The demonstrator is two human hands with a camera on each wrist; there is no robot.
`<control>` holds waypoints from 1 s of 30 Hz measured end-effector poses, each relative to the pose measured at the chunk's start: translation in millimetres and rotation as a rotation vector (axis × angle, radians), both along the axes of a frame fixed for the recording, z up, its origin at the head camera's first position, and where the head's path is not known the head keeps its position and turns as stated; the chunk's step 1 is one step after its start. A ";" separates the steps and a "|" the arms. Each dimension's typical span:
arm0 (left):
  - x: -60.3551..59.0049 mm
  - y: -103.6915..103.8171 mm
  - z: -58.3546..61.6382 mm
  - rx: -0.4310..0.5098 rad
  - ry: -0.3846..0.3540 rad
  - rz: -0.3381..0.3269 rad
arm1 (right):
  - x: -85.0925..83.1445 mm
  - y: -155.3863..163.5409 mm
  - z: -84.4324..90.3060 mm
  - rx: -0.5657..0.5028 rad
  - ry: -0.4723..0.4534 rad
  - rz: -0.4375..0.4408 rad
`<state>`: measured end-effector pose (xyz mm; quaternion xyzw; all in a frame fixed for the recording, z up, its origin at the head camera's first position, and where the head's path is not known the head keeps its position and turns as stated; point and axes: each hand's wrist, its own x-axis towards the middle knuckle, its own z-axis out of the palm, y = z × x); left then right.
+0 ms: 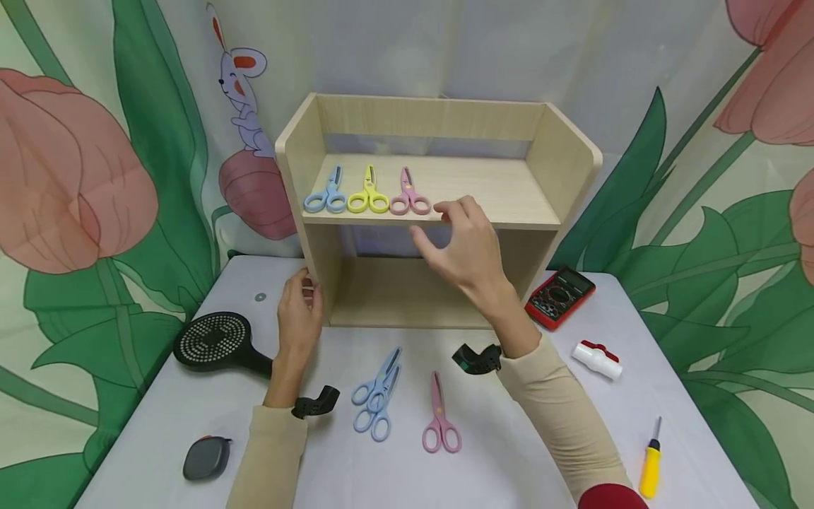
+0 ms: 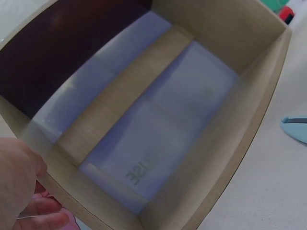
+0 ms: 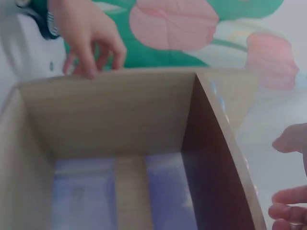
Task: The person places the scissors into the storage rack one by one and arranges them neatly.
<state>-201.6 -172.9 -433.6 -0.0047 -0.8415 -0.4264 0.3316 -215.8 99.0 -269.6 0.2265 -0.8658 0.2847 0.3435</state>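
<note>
My left hand (image 1: 300,314) rests against the outer left side of a pale wooden shelf unit (image 1: 439,116), its fingers loosely bent. In the left wrist view that hand (image 2: 19,184) touches the panel's edge. My right hand (image 1: 467,244) hovers before the upper shelf's front edge, thumb and fingers spread apart, holding nothing. Just left of its fingertips lie pink scissors (image 1: 408,192) on the upper shelf, beside yellow scissors (image 1: 369,191) and blue scissors (image 1: 328,192), all pointing back. On the table, two overlapping blue scissors (image 1: 379,396) and another pink pair (image 1: 439,417) lie below the unit.
A black shower head (image 1: 216,341) and a grey tape measure (image 1: 207,458) lie on the left. To the right are a red multimeter (image 1: 561,297), a white valve with a red handle (image 1: 598,359) and a yellow screwdriver (image 1: 651,463). A printed curtain (image 1: 388,42) hangs behind.
</note>
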 end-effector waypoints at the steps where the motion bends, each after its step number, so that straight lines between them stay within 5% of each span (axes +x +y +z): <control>1: -0.4 -0.4 0.7 0.001 0.000 0.001 | 5.4 3.3 -5.2 0.010 0.005 0.012; 15: -1.1 -1.4 2.0 0.008 -0.006 0.004 | 70.4 44.0 -117.7 0.130 -0.122 0.113; 24: -0.9 0.3 -0.9 0.017 -0.029 -0.003 | 113.4 60.4 -184.7 0.241 -0.208 0.079; 30: 0.8 0.8 0.4 0.020 -0.038 -0.005 | 139.2 62.4 -212.0 0.308 -0.268 0.032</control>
